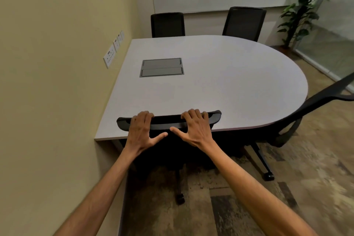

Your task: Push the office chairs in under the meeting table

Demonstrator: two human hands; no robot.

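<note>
A black office chair (170, 121) stands at the near edge of the pale grey meeting table (220, 82), its backrest top level with the tabletop edge and its seat hidden beneath. My left hand (141, 132) grips the backrest's top rail on the left, fingers over the top, thumb spread out behind. My right hand (195, 130) holds the same rail on the right in the same way. A second black chair (298, 120) sits angled at the table's rounded right end. Two more black chairs (167, 25) (244, 23) stand at the far side.
A yellow wall with socket plates (110, 55) runs close along the left. A grey cable hatch (161, 67) is set in the tabletop. A potted plant (304, 7) stands in the far right corner by a glass partition (329, 53). Patterned carpet (287, 178) lies to the right.
</note>
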